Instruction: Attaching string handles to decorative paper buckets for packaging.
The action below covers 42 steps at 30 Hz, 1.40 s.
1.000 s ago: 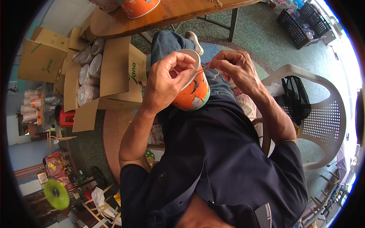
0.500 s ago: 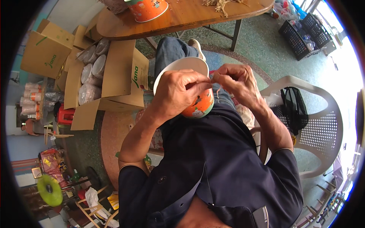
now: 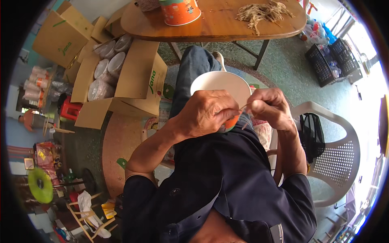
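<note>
A paper cup (image 3: 219,83), orange outside and white inside, rests on my lap with its mouth toward me. My left hand (image 3: 208,113) wraps over its near rim and pinches a thin tan string (image 3: 244,107). My right hand (image 3: 270,108) pinches the other end of that string just right of the cup. The string runs taut between the two hands. The cup's lower side is hidden behind my left hand.
A wooden table (image 3: 214,24) ahead carries another orange cup (image 3: 180,11) and a pile of tan strings (image 3: 261,12). An open cardboard box (image 3: 121,77) of stacked lids stands on the left. A white plastic chair (image 3: 336,162) with a black bag (image 3: 310,135) is on the right.
The cup has tipped so its white inside faces me, and both hands have come closer together over its rim with the string.
</note>
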Each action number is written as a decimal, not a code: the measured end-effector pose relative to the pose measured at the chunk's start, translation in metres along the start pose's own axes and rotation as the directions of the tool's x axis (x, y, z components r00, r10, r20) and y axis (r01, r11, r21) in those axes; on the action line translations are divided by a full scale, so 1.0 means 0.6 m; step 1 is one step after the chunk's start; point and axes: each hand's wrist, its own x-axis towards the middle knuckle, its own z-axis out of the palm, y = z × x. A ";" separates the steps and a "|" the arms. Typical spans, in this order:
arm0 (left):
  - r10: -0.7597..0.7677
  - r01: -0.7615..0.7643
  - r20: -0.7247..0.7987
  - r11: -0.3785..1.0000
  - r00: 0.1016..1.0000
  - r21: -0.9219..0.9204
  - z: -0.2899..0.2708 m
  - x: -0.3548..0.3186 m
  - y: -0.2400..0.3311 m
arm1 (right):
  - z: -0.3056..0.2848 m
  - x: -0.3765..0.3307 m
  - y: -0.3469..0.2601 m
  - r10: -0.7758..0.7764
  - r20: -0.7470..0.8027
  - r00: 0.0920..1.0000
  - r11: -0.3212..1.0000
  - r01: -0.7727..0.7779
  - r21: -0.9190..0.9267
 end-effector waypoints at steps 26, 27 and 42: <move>0.074 -0.075 0.010 0.997 0.997 0.014 0.041 -0.019 -0.022 | -0.029 0.013 0.044 -0.381 -0.192 0.904 0.803 0.427 0.416; 0.074 -0.074 0.009 0.997 0.997 0.014 0.040 -0.020 -0.024 | -0.028 0.014 0.045 -0.384 -0.192 0.903 0.796 0.430 0.426; 0.095 -0.096 0.011 0.995 0.995 0.027 0.042 -0.019 -0.019 | -0.026 0.029 0.054 -0.175 -0.254 0.951 0.843 0.278 0.461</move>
